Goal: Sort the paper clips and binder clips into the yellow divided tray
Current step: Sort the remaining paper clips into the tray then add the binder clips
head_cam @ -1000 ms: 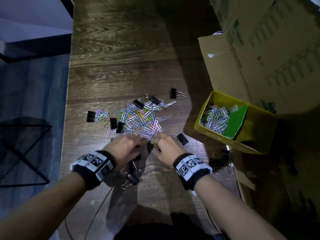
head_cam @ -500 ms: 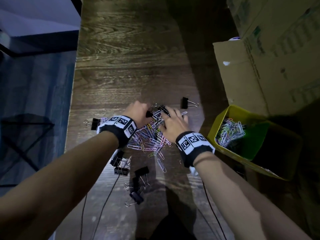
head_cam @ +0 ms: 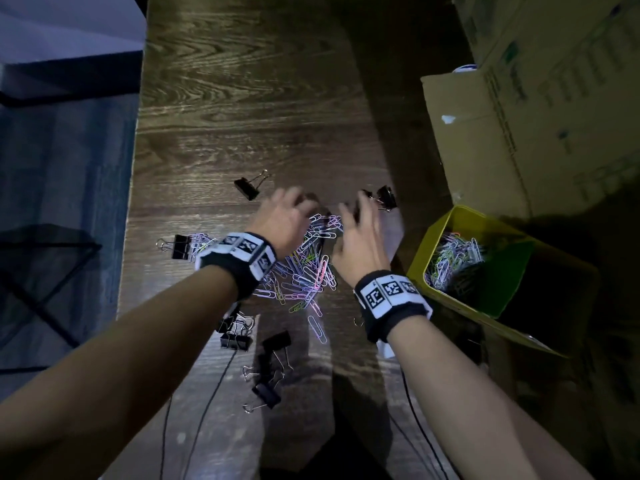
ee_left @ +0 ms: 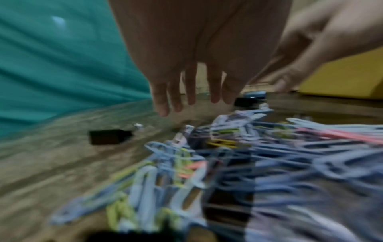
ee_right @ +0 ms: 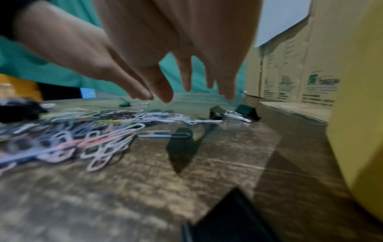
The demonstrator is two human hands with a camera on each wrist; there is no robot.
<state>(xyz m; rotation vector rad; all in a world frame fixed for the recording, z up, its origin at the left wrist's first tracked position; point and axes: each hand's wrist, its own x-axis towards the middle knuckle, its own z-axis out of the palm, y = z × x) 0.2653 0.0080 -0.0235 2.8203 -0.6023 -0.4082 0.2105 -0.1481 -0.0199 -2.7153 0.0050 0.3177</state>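
A heap of coloured paper clips (head_cam: pixel 304 275) lies mid-table on the dark wood. My left hand (head_cam: pixel 294 206) and right hand (head_cam: pixel 353 216) hover over its far edge, fingers straight and spread, holding nothing. In the left wrist view the fingers (ee_left: pixel 186 91) hang above the bare wood past the heap (ee_left: pixel 238 163). Black binder clips lie scattered: one (head_cam: pixel 247 187) beyond the left hand, two (head_cam: pixel 384 197) beyond the right hand, one (head_cam: pixel 180 245) at the left, several (head_cam: pixel 263 362) near me. The yellow tray (head_cam: pixel 446 223) stands at the right, with paper clips (head_cam: pixel 453 258) in its left compartment beside a green divider (head_cam: pixel 512 268).
A large cardboard box (head_cam: pixel 519 133) stands behind the tray, at the right. The table's left edge (head_cam: pixel 133 202) drops to a blue floor. Thin black cables (head_cam: pixel 207 393) run over the near part of the table. In the right wrist view the tray wall (ee_right: pixel 362 131) is close by on the right.
Both hands moved from the heap's near side to its far edge. A binder clip now lies apart beyond the left hand, and a second one lies beside the far right clip.
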